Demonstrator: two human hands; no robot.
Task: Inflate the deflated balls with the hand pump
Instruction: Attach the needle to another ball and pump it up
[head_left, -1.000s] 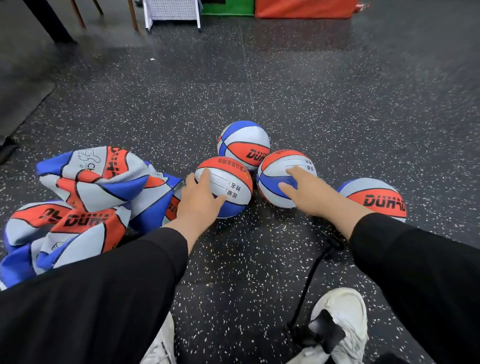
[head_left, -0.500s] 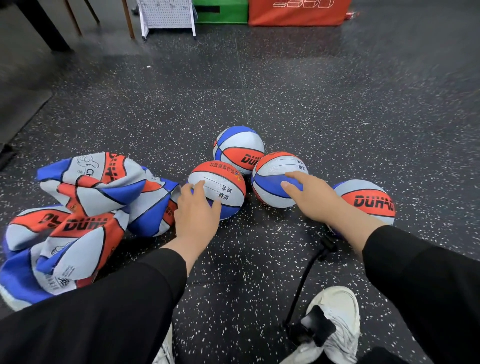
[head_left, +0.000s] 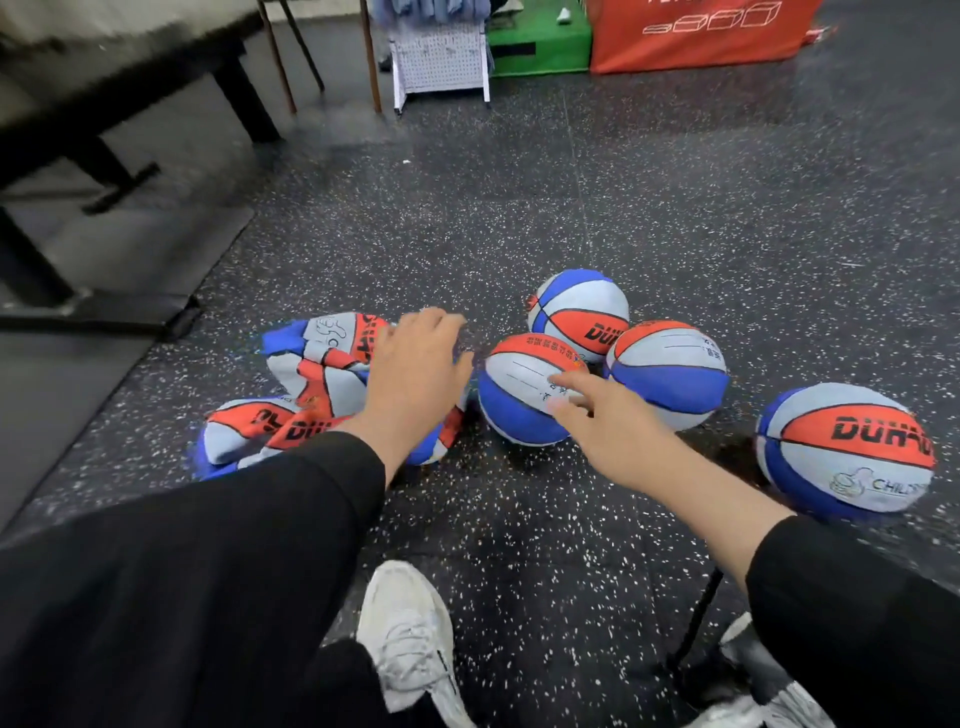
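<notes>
The left hand (head_left: 415, 374) reaches over the flat balls (head_left: 317, 395) with loose fingers, holding nothing. The right hand (head_left: 608, 421) touches a round ball (head_left: 514, 400) with straight fingers. The pump hose (head_left: 696, 618) lies under the right arm.

deflated balls (head_left: 311, 395) left, three inflated balls (head_left: 576, 312) clustered centre, fourth ball (head_left: 847, 452) apart right

speckled floor (head_left: 675, 218), inflated balls (head_left: 670, 374), deflated balls (head_left: 317, 384)
</notes>
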